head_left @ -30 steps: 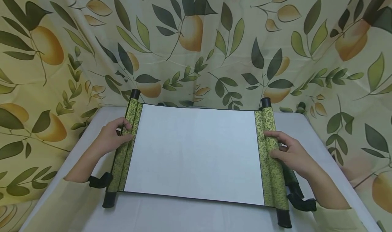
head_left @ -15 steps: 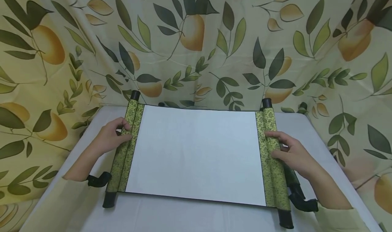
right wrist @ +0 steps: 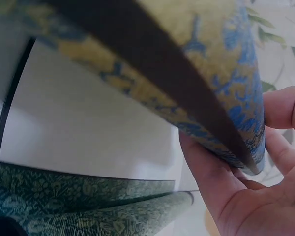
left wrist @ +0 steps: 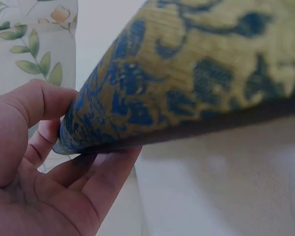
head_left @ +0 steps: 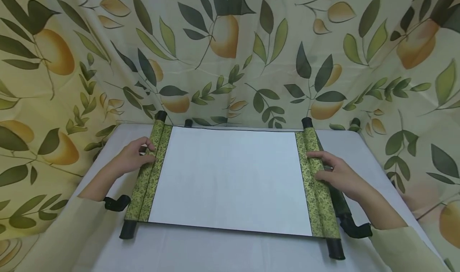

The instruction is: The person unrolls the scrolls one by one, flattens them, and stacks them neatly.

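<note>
A hanging scroll [head_left: 233, 180] with a blank white face is spread between my hands, held up over the table. Its two ends are rolled rods in yellow-green patterned brocade with black knobs. My left hand [head_left: 129, 157] grips the left rod [head_left: 143, 188] at mid-length, fingers behind it, as the left wrist view shows too. On the other side, my right hand [head_left: 341, 175] pinches the right rod [head_left: 321, 188] between thumb and fingers. Beneath lies a second scroll in dark green brocade [right wrist: 88, 194], mostly hidden by the first in the head view.
A white-covered table [head_left: 201, 250] lies under everything. Behind it hangs a curtain [head_left: 266, 64] printed with leaves and fruit. A black knob [head_left: 188, 123] pokes out past the held scroll's far edge. Black straps [head_left: 117, 203] circle both wrists.
The held scroll has tilted slightly: its far knobs sit lower and its near edge higher in view. A black knob behind its far edge shows more. Both hands keep their grip.
</note>
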Demonstrator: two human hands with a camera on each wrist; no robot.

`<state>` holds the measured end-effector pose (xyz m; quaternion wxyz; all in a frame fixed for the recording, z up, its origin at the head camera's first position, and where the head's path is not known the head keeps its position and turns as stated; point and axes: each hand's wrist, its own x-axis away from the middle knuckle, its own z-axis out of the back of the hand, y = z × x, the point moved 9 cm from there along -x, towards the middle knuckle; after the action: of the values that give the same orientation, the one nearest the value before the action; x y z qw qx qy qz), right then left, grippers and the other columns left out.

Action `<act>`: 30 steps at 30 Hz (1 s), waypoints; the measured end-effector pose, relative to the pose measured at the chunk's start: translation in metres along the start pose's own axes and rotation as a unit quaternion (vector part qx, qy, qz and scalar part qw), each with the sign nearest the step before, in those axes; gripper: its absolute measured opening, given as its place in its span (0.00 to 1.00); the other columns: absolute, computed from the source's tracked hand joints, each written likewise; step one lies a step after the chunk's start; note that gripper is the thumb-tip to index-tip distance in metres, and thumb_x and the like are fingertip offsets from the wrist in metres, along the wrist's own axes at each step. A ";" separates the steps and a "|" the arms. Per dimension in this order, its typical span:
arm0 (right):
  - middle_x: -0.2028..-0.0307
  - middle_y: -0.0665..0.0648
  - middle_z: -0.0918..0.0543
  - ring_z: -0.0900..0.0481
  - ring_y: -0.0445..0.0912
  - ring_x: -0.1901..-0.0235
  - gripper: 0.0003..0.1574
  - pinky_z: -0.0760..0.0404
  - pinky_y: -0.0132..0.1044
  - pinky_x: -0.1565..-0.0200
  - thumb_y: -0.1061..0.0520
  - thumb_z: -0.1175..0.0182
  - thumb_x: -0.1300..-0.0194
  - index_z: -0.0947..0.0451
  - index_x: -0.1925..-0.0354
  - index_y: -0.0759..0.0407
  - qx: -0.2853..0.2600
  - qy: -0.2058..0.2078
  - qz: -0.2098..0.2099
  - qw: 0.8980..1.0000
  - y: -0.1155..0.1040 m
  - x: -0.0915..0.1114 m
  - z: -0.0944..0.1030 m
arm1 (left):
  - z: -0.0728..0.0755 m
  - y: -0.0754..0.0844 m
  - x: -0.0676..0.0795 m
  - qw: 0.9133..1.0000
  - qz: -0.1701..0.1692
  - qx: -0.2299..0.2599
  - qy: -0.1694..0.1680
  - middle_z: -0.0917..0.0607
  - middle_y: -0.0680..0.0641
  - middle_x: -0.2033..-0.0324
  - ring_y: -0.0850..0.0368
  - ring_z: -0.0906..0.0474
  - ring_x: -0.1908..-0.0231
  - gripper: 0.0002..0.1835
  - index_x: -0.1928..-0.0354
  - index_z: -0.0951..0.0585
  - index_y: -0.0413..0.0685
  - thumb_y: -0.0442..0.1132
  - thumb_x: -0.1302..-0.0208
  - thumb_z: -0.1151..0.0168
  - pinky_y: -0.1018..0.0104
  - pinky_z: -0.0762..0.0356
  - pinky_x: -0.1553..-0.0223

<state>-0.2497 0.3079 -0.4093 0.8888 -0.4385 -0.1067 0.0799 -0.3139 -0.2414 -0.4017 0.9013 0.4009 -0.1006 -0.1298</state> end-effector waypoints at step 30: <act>0.27 0.70 0.48 0.42 0.61 0.45 0.38 0.31 0.47 0.60 0.66 0.44 0.36 0.37 0.28 0.59 0.009 -0.042 -0.050 0.998 0.029 -0.065 -0.013 | -0.012 -0.038 -0.053 0.996 0.081 0.015 -0.038 0.27 0.32 0.44 0.51 0.27 0.63 0.18 0.45 0.28 0.33 0.34 0.34 0.43 0.61 0.24 0.68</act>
<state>-0.3104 0.2999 -0.4482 0.8902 -0.4212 -0.1646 0.0545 -0.3664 -0.2403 -0.4421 0.8983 0.3994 -0.1693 -0.0697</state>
